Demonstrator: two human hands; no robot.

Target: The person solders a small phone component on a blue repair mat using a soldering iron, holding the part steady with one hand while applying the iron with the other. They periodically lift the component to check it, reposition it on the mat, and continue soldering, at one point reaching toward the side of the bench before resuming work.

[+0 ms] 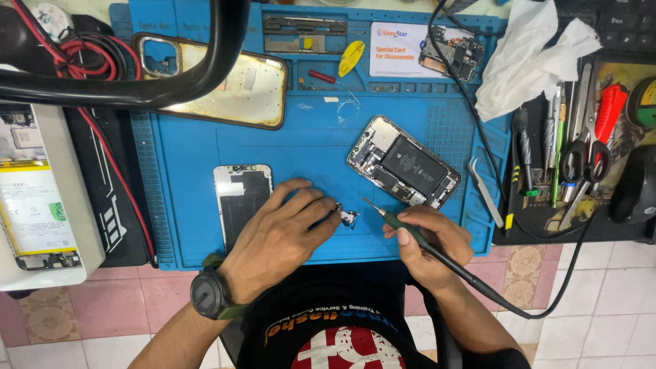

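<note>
Left hand [283,232]: fingertips pinch small part [347,217] flat on mat [307,147].
Right hand [430,244]: closed around iron [403,229], tip just beside part.
Advice: brace wrists, touch lightly.

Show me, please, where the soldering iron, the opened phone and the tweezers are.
Soldering iron [403,226]: head view, on its green grip.
Opened phone [403,162]: head view, on its black battery.
Tweezers [484,190]: head view, mid-length.

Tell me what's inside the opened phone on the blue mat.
Inside the opened phone a large black battery and small metal-shielded boards along its edges show. Whatever lies beneath the battery is covered.
</note>
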